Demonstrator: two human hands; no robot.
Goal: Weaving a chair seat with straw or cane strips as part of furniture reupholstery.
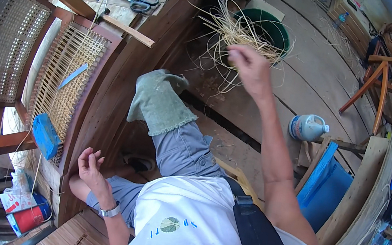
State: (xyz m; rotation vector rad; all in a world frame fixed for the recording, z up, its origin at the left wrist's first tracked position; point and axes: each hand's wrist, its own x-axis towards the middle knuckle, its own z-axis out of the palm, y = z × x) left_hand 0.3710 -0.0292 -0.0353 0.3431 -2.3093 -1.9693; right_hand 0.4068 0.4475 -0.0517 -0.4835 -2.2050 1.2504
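Right hand (249, 69): bent at the fingers beside the cane strands (234, 33); whether it pinched one, I could not tell
Left hand (92, 165): loosely curled, seemingly holding nothing, near the woven panel (87, 53)
Cane strands: lay spilling over the green bucket (286, 40); too tangled to count
Drawing: singly, gently, probably worked best; tugging risked kinks
Counted: two hands; one bucket; one panel; one pair of scissors (144, 4)

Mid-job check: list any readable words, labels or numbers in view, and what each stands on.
White shirt: blue lettering beside a round green emblem; wording not copied here.
White jug: label too small to read.
Red-and-white package, lower left: print too blurred.
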